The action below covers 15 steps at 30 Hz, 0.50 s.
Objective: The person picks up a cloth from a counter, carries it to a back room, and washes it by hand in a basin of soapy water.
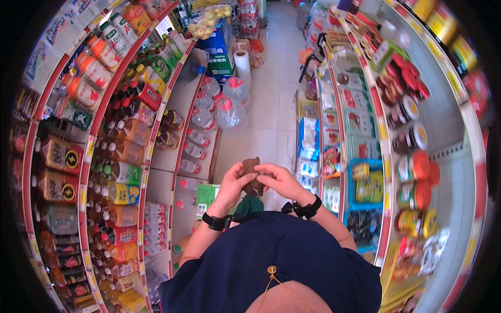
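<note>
Between my two hands is a crumpled brown cloth (250,167), held in front of my body above the aisle floor. My left hand (235,184) grips its left side, with the thumb pressed across the front. On the other side, my right hand (278,179) pinches it, thumb and fingertips close to the left thumb. Part of the cloth hangs below the fingers, and the fingers behind it are hidden. A black band circles each wrist. Just beneath the hands a dark green fabric (250,205) shows in front of my dark blue shirt.
Drink shelves (146,164) line my left, and shelves with jars (411,137) and packets line my right. Large clear water bottles (231,113) stand on the floor ahead, left of the tiled aisle (278,98). A blue basket (366,205) sits low at right.
</note>
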Each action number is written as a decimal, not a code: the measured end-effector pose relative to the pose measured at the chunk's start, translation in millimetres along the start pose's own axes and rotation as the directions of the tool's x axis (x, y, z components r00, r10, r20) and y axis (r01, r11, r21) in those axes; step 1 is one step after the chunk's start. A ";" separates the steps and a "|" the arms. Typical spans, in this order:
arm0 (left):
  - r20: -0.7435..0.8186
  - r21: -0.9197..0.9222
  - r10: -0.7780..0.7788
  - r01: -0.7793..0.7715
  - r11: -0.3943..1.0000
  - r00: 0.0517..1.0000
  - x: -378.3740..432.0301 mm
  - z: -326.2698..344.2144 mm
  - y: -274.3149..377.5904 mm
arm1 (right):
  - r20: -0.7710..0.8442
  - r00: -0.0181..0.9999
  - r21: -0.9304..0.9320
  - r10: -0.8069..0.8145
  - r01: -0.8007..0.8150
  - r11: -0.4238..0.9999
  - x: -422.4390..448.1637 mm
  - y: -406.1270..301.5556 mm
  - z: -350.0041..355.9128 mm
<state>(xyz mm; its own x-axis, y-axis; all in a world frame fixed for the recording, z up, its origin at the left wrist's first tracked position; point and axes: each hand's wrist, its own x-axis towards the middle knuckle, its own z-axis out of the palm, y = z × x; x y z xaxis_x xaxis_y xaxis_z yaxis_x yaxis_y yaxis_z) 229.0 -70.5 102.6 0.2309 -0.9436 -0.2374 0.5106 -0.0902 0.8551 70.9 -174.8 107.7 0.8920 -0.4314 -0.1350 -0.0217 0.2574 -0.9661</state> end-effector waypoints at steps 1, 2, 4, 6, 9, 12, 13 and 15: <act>-0.001 -0.006 -0.020 0.020 1.000 1.000 24.7 -2.7 6.2 | 0.015 1.000 -0.016 0.001 -0.001 1.000 20.8 -4.4 -18.3; 0.001 -0.006 -0.051 0.051 0.999 0.999 49.5 -4.2 15.0 | 0.029 1.000 -0.031 0.002 -0.001 1.000 42.2 -9.1 -36.8; 0.029 -0.022 -0.064 0.065 0.998 0.998 105.8 -21.1 26.4 | 0.019 0.999 -0.059 -0.034 0.035 0.998 91.0 -17.9 -68.7; 0.032 -0.023 -0.062 0.063 0.998 0.998 163.0 -27.7 52.5 | -0.028 0.998 -0.068 -0.048 0.046 0.997 139.5 -40.2 -105.4; -0.041 -0.068 -0.012 0.009 0.998 0.999 250.9 -41.0 78.0 | -0.133 0.990 -0.018 -0.054 0.052 0.998 207.7 -65.2 -156.5; 0.046 -0.063 -0.035 0.037 0.997 0.998 335.0 -44.9 118.4 | -0.252 0.964 -0.003 -0.089 0.091 0.996 266.5 -89.6 -216.3; 0.062 -0.054 -0.034 0.038 0.998 0.997 361.3 -45.2 127.6 | -0.295 0.950 0.009 -0.102 0.109 0.994 282.7 -94.1 -232.8; 0.057 -0.025 -0.048 0.050 0.998 0.997 412.9 -49.4 130.7 | -0.419 0.902 0.065 -0.101 0.141 0.988 311.9 -99.0 -265.6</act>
<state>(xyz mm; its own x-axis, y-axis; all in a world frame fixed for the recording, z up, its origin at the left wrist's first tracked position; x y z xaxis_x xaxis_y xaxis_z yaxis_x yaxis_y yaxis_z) 431.9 -456.2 93.6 0.1586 -0.9548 -0.2516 0.5420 -0.1288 0.8304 231.3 -564.5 102.7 0.6180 -0.7775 -0.1162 0.1340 0.2499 -0.9590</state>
